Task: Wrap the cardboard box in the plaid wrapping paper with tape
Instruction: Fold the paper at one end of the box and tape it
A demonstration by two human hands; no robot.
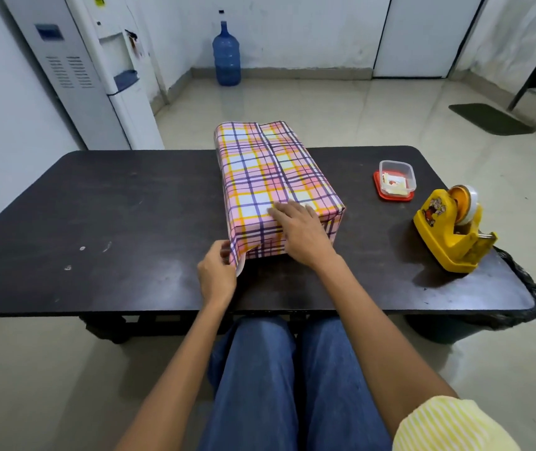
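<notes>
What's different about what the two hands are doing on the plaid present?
The left hand has curled fingers pinching a loose flap of the plaid paper, while the right hand lies flat with straight fingers. The left hand sits low, near the table. The right hand rests higher, over the top near edge of the wrapped box. Both touch the plaid paper at the end nearest the person.

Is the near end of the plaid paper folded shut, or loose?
Loose, partly folded. The right hand presses the plaid wrapping paper down over the near end; the left hand pinches a side flap that sticks out.
</notes>
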